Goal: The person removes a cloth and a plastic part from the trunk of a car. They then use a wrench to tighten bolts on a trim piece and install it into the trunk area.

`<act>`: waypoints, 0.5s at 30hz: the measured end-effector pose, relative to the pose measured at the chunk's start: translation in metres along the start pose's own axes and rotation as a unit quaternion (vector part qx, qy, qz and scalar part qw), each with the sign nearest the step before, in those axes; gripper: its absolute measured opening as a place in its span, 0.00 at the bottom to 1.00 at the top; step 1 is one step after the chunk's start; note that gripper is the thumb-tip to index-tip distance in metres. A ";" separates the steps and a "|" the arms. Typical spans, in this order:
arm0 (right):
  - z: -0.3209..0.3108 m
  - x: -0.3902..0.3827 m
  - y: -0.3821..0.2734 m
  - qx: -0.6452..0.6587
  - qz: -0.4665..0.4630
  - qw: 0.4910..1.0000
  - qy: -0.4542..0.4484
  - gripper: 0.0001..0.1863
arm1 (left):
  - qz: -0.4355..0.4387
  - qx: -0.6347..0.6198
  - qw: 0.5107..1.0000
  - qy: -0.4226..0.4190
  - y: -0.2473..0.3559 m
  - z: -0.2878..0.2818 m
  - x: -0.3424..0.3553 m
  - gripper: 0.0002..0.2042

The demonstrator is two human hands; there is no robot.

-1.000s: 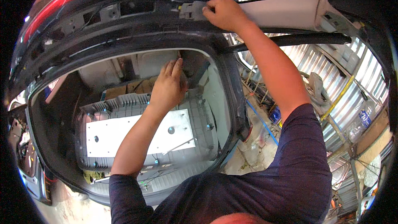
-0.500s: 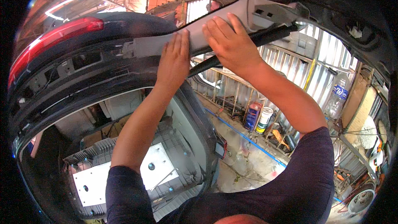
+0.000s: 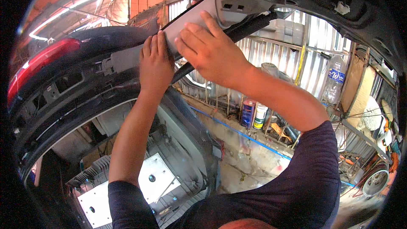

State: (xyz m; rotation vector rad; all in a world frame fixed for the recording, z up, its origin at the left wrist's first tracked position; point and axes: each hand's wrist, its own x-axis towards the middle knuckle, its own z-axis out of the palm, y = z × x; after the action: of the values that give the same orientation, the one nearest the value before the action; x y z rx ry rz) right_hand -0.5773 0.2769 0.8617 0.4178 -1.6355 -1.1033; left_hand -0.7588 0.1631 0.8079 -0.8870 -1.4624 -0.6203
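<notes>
Left hand (image 3: 157, 65) and right hand (image 3: 212, 55), fingers outstretched, gripping nothing, rest on gray trim panel (image 3: 191, 17) slanting up-right along tailgate (image 3: 104, 40) edge, left nearer its lower end.

Left hand (image 3: 157, 64) and right hand (image 3: 212, 57) partly hide a trim panel (image 3: 189, 18); below it, a sleeve (image 3: 127, 203) interrupts a white plate (image 3: 161, 170).

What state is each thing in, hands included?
Tailgate: raised
Trim panel: along the tailgate; fastening unclear
Left hand: open, fingers laid on the trim panel
Right hand: open, fingers on that panel
Red tail light: lighting unclear
White board: lying flat, partly hidden
Clear bottle: roughly upright
</notes>
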 end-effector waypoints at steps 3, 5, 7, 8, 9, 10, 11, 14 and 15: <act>-0.015 -0.006 0.002 -0.031 0.017 0.999 0.011 0.20 | 0.049 -0.022 0.998 0.045 0.019 -0.006 0.006 0.36; -0.016 -0.010 0.011 -0.048 0.028 0.998 0.003 0.22 | 0.051 -0.067 0.995 0.053 0.030 -0.005 0.018 0.35; -0.012 -0.016 0.025 -0.076 0.021 0.997 -0.025 0.25 | 0.042 -0.097 0.993 0.051 0.035 -0.006 0.031 0.35; -0.011 -0.019 0.025 -0.080 0.026 0.996 -0.031 0.25 | 0.043 -0.100 0.993 0.046 0.037 -0.007 0.032 0.35; -0.011 -0.020 0.025 -0.084 0.031 0.995 -0.037 0.26 | 0.044 -0.104 0.993 0.040 0.040 -0.008 0.031 0.35; -0.012 -0.018 0.023 -0.086 0.036 0.995 -0.043 0.26 | 0.044 -0.106 0.993 0.034 0.039 -0.011 0.031 0.35; -0.013 -0.017 0.022 -0.094 0.037 0.994 -0.044 0.26 | 0.053 -0.108 0.992 0.036 0.036 -0.014 0.033 0.35; -0.015 -0.018 0.020 -0.095 0.035 0.994 -0.043 0.25 | 0.064 -0.105 0.992 0.038 0.034 -0.014 0.034 0.36; -0.014 -0.019 0.023 -0.081 0.033 0.995 -0.039 0.25 | 0.070 -0.111 0.991 0.037 0.035 -0.018 0.034 0.36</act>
State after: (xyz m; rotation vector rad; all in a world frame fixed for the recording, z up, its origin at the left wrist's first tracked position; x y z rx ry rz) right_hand -0.5522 0.2965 0.8695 0.2163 -1.6025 -1.2042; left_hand -0.7184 0.1737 0.8391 -1.1172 -1.2692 -0.7127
